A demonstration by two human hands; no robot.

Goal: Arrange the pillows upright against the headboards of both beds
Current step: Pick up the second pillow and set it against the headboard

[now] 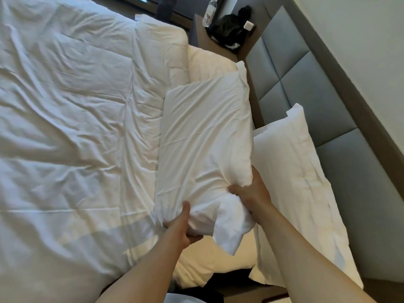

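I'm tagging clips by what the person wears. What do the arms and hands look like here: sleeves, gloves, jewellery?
Both arms are bare as far as the picture shows, with no sleeve in view. The left hand and the right hand wear no gloves, and no watch, bracelet or ring is visible. A bit of white fabric shows at the bottom edge, possibly clothing; too little shows to tell.

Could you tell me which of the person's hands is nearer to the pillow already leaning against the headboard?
The right. The right hand grips the held pillow on the side right next to the leaning pillow; the left hand grips the opposite side, farther away.
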